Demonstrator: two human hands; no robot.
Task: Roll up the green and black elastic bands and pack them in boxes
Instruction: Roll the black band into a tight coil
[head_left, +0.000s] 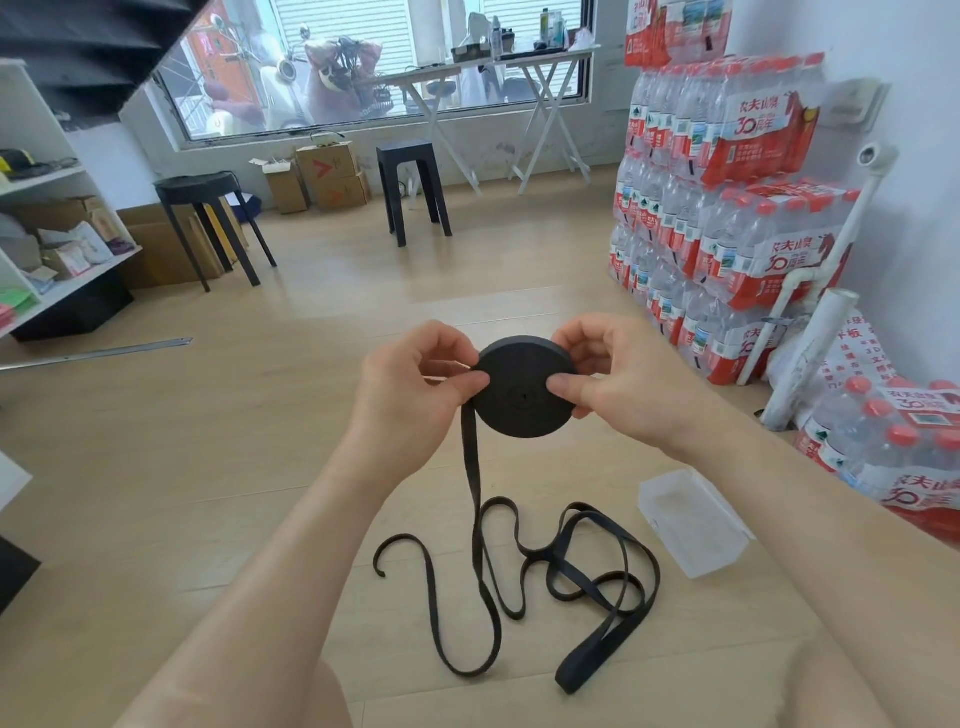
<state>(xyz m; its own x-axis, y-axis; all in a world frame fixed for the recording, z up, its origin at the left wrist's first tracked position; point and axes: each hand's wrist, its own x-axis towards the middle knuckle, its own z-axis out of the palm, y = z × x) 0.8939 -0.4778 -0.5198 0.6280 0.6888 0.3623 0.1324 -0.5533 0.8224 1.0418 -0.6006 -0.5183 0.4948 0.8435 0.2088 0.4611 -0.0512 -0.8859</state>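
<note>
Loose band: the unrolled length of the black elastic band (519, 577) lies nearest the camera in loops and curls on the wooden floor (208, 493), one free end hooked to the left, a folded loop at the lower right.
Rising strand: one strip climbs straight up from the loops to the lower left edge of the roll.
Clear box: a clear plastic box (693, 522) sits on the floor just right of the loose loops, apart from them; whether it holds anything cannot be told.
Roll: the wound part of the band forms a flat black disc (524, 389) held in the air above the floor, its face toward the camera.
Left hand: the left hand (410, 384) pinches the roll's left edge, thumb on the front face, fingers curled behind, right where the strand leaves the disc.
Right hand: the right hand (618, 379) grips the roll's right side, thumb pressed on the front face near the centre, fingers wrapped over the rim.
Right wall: shrink-wrapped packs of bottled water (727, 208) are stacked high.
Far floor: two black stools (413, 189) and cardboard boxes (324, 176) stand below the window (363, 67).
Left side: a white shelf (52, 228) holds mixed items.
</note>
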